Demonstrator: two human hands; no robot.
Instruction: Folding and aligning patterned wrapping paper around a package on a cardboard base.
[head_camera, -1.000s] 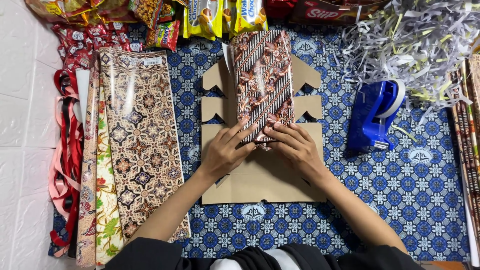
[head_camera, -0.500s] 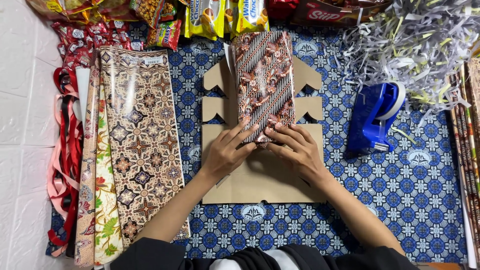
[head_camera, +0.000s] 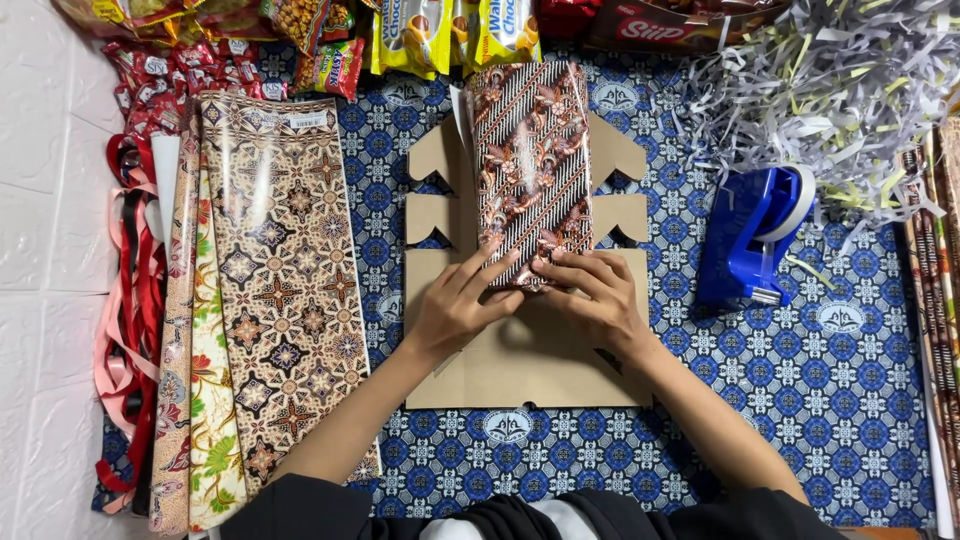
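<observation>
Pressing flat on the near end of a wrapped parcel (head_camera: 528, 170): left hand (head_camera: 455, 305) and right hand (head_camera: 598, 300), fingers (head_camera: 500, 265) extended and spread, gripping nothing, tips meeting at the lower fold. Compared with one second earlier: hands barely shifted, drawn slightly closer together over the same edge; parcel unmoved. Judged as a fold being smoothed and held down, not yet taped.

Parcel: brown striped batik-print paper, glossy, lying lengthwise on a notched cardboard sheet (head_camera: 520, 360), itself on a blue patterned cloth (head_camera: 830, 400).

Nearby: blue tape dispenser (head_camera: 755, 235), right, apart from hands; patterned wrapping sheets (head_camera: 270, 290), left; ribbons (head_camera: 125, 320), far left; shredded paper (head_camera: 830, 90), upper right; snack packets (head_camera: 420, 30), top edge.
</observation>
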